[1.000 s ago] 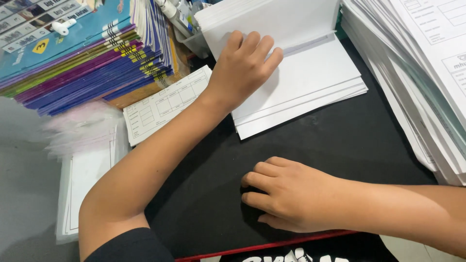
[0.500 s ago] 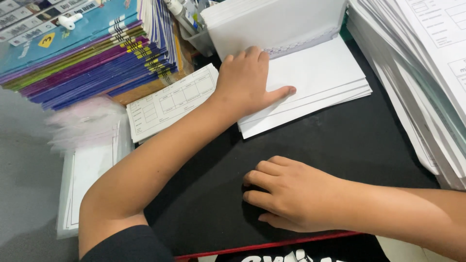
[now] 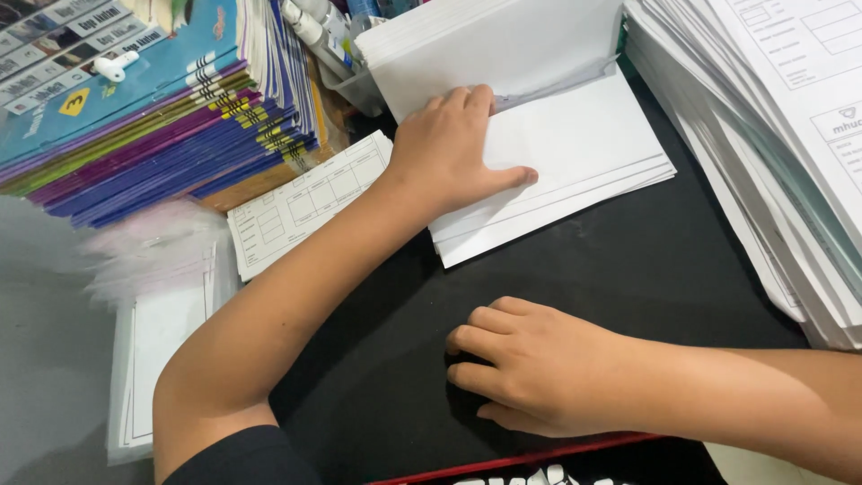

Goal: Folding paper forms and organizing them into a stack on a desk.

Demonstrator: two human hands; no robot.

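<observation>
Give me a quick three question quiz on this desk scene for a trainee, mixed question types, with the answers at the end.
1. True or false: the left hand lies flat on the stack of white envelopes.
2. Multiple choice: the right hand rests on A) the pile of coloured booklets, B) the black mat, C) the tall stack of printed forms.
3. Fill in: the single printed sheet beside the left wrist carries a grid of ____.

Key
1. True; the thumb stretches out across the top envelope.
2. B; the fingers are curled under, and no object can be seen in them.
3. Boxes (a ruled table).
</observation>
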